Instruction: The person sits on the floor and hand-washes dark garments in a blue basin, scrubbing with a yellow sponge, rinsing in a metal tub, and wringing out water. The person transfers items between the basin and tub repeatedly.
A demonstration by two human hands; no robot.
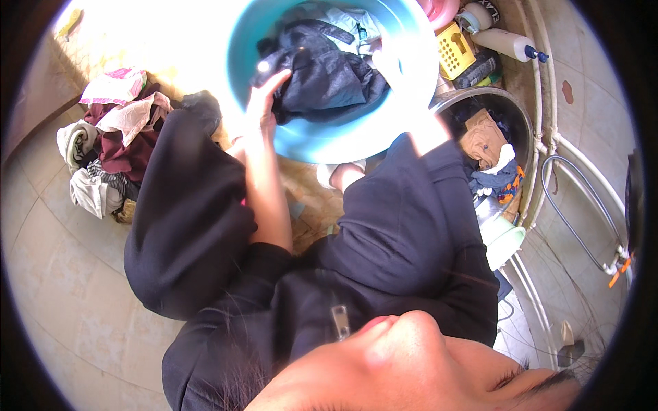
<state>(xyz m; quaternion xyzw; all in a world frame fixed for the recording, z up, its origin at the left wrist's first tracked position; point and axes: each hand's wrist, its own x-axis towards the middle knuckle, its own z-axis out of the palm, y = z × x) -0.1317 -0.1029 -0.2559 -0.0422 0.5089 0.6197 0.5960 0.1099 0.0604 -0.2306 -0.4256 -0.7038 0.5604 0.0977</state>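
A blue plastic basin (308,144) stands before me between my knees. In it lies a wet dark garment (329,77), with a pale, light-coloured garment (354,25) behind it. My left hand (268,97) is at the left side of the basin, thumb over the edge of the dark garment, closed on it. My right hand (385,61) reaches in at the basin's right side, beside the dark and pale cloth; bright glare washes it out, so its grip cannot be told.
A pile of clothes (123,149) lies on the tiled floor at left. At right are a metal tub (527,123) holding clothes, a yellow plastic basket (453,51), a pump bottle (504,44), a pale green basin (501,241) and white wall pipes (551,92).
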